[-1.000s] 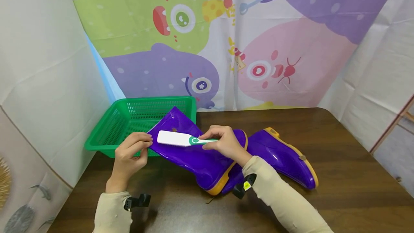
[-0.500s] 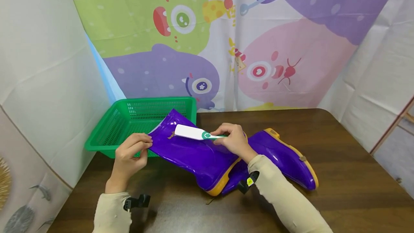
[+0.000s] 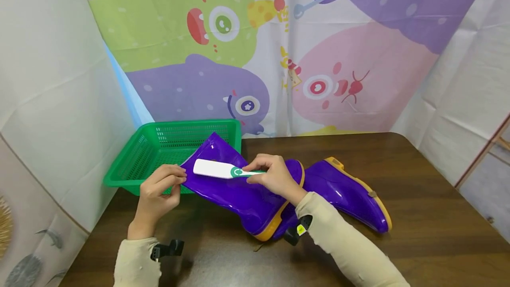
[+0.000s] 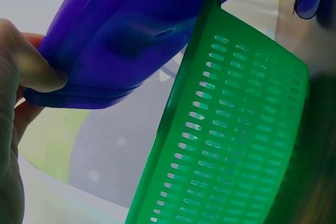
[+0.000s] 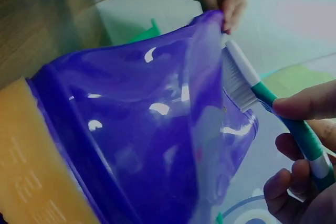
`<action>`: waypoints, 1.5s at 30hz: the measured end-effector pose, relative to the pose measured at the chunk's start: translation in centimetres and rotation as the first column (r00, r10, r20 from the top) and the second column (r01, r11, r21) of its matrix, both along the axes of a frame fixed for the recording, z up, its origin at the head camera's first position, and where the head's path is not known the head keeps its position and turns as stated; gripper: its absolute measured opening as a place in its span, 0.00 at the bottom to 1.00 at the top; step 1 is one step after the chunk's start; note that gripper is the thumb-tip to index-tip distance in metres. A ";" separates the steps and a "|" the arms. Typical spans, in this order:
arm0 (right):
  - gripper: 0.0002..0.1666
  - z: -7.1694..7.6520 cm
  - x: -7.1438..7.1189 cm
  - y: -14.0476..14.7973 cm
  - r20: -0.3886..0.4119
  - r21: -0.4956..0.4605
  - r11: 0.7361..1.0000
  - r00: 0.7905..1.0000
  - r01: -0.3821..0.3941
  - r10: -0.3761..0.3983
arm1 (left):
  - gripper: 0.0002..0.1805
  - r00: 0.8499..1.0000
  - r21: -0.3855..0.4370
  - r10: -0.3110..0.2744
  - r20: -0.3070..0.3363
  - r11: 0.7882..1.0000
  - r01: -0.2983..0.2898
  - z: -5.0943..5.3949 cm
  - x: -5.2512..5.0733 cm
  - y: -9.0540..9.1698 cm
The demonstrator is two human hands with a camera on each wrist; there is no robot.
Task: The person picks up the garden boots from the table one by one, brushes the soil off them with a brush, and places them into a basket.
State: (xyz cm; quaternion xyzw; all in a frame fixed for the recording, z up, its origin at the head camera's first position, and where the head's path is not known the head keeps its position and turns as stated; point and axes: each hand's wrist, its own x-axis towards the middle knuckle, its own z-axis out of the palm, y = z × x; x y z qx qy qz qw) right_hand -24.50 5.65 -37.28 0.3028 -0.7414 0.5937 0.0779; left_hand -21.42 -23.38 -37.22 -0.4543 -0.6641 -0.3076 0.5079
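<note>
Brush: the white-and-green scrub brush [image 3: 215, 169] is over the shaft of the nearer purple rain boot [image 3: 235, 196], white back up; in your right wrist view its bristles [image 5: 239, 85] face the shaft and seem to meet it near the open end.
Right hand: yours [image 3: 276, 176] holds the brush by its green handle, fingertips and thumb pinched close.
Left hand: yours [image 3: 161, 185] pinches the boot's top rim [image 4: 86, 99] between thumb and fingers, a narrow grip at the corner nearest you.
Brush axis: it lies almost level across your head view, handle to the right and blunt head to the left, pointing at your left hand.
Boot axis: the shaft slants from its open end at upper left to the yellow sole [image 3: 272, 227] at lower right, so brush and shaft run at a shallow angle, not squarely across.
Key gap: the brush head's tip is just beside your left fingertips, apart from them; judged from this, there is little room leftward and more of the shaft rightward.
Basket: the green basket [image 3: 191, 122] stands behind the shaft's open end; whether the boot rests on its edge, you cannot tell.
Other boot: the second purple boot [image 3: 344, 189] lies on the table [image 3: 426, 216], right of the first.
</note>
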 end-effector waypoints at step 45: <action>0.14 -1.1 -1.9 2.6 0.031 0.123 0.967 0.973 0.223 -0.229 | 0.11 0.999 -0.023 0.016 0.041 1.000 -0.015 -0.5 -0.2 -0.6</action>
